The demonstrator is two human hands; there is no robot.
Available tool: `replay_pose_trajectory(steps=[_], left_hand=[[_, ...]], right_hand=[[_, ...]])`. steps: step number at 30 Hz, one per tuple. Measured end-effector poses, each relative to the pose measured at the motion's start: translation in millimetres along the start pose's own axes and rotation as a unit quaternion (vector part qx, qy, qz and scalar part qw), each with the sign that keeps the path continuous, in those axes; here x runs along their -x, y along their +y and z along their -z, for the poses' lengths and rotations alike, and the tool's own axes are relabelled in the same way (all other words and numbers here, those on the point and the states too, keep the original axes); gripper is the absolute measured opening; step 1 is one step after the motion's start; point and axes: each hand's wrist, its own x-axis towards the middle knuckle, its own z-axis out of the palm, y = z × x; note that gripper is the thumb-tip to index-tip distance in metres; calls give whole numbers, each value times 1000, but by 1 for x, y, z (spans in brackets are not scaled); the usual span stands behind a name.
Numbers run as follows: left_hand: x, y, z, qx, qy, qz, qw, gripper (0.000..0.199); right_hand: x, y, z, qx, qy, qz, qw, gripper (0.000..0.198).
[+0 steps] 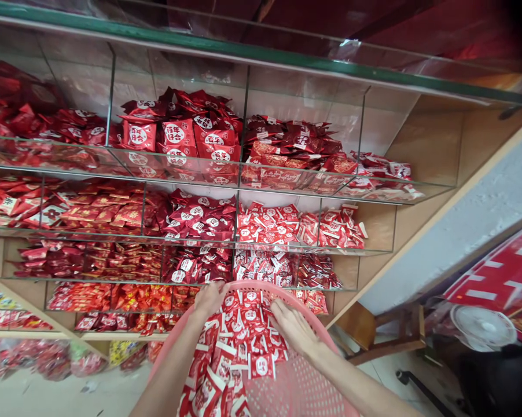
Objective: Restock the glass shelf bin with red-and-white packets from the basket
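In the head view, your left hand is closed over the far rim of the pink basket, left of its middle, fingers gripping the edge. Your right hand reaches inside, palm down, its fingers stretched out over the right edge of the red-and-white packets; you don't have them curled around one, though your thumb is hidden. The packets lie heaped along the left and far side of the basket, while its perforated wall shows bare at the lower right.

The basket's far rim is just in front of the glass-fronted shelves, overlapping the lower rows. Above it, slightly right, a compartment holds similar small packets; larger red packets fill the upper row. To your right stand a wooden stool and a white round object. Filled plastic bags sit at the lower left.
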Motion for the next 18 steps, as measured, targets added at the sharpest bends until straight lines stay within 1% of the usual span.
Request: replay_pose_trajectory(steps=[6, 12, 14, 18], left_hand=[[1, 0, 1, 4, -4, -3, 1000, 53], [0, -1, 0, 6, -6, 0, 1000, 54], [-1, -1, -1, 7, -4, 4, 1000, 55], [-2, -2, -2, 8, -1, 12, 1000, 57]], right_hand=[[-4, 4, -9, 35, -3, 21, 999, 32], [-1, 9, -20, 46, -57, -19, 997, 36], [-2, 9, -20, 54, -53, -14, 997, 37], [-8, 12, -21, 46, -14, -5, 999, 39]])
